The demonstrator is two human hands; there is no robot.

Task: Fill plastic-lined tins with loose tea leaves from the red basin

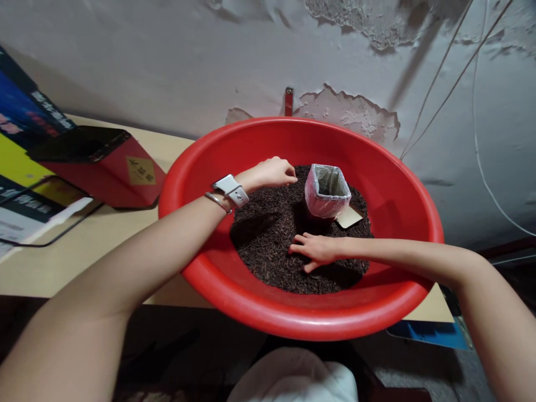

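Reaching right hand (316,249): fingers splayed, grasping nothing, over leaves (263,240) in the basin (301,322).
Bag (324,202): open-mouthed, lining an upright box (317,221) amid the leaves, beside a card (350,217).
Left hand (274,171): curled; cannot tell if holding anything.
Wall (167,61): peeling.

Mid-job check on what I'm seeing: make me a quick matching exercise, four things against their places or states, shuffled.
Things:
1. Basin
2. Lined container
3. Watch
4. Labelled box

Places or states:
A. On the table, outside the basin, to its left
B. Worn at the wrist of the left hand
C. Red, wide-rimmed, holding dark loose pieces
D. Standing among the dark pieces

Pairs: 1-C, 2-D, 3-B, 4-A
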